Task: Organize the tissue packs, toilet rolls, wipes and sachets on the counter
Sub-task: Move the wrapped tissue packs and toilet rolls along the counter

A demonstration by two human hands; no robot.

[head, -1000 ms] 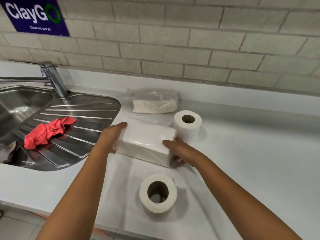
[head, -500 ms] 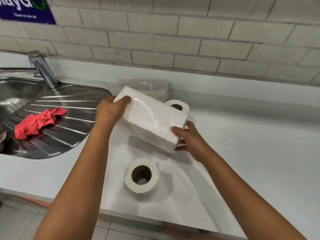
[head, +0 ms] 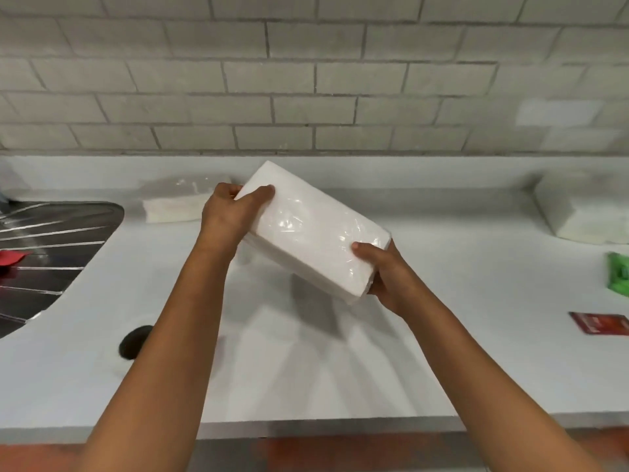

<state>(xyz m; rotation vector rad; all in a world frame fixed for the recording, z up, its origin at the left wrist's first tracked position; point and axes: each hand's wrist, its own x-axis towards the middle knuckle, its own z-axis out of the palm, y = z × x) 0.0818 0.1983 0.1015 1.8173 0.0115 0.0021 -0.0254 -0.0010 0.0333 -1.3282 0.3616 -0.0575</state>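
Note:
A white plastic-wrapped tissue pack (head: 306, 229) is held tilted in the air above the white counter (head: 459, 335). My left hand (head: 228, 216) grips its far upper-left end, thumb on top. My right hand (head: 384, 270) grips its near lower-right corner. A second tissue pack (head: 170, 202) lies at the back left by the wall. A third white pack (head: 585, 212) sits at the far right. A green wipes pack (head: 619, 274) and a red sachet (head: 600, 322) lie at the right edge. The dark hole of a toilet roll (head: 134, 340) shows blurred beside my left forearm.
The steel sink drainboard (head: 51, 253) takes up the left side, with a bit of red cloth (head: 10, 257) on it. A grey brick wall (head: 306, 80) backs the counter. The counter's front edge (head: 340, 425) runs below my forearms.
I lifted the tissue pack off the counter and carried it to the right. The view swung right, so the sink and rolls slid left and the right-hand pack, wipes and sachet appeared.

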